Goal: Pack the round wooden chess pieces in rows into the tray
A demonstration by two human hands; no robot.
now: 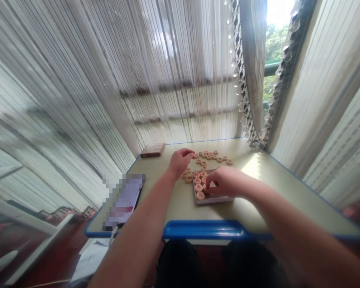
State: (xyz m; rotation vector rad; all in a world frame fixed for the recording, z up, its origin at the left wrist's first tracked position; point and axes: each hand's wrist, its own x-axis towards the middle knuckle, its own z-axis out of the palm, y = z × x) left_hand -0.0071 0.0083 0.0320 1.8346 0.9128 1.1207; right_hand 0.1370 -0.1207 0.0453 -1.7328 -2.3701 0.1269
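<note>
Here, both hands [180, 163] by round pieces [209, 157], the right [223, 181] over a shallow box [214, 201].

Across the pale cream, blue-rimmed surface [288, 184], the widest passage lies at the right, beyond the bare right forearm [276, 204], which bars the near-right approach. The bare right grip [225, 181] blocks much of the shallow, pale-walled rectangular box [211, 202] from above. Behind it, scattered round wooden discs [209, 157] obstruct, with the bare left grip [180, 162] beside them. A lane runs between the left forearm [151, 216] and the flat, dark-edged, pale-screened tablet [129, 200].
</note>
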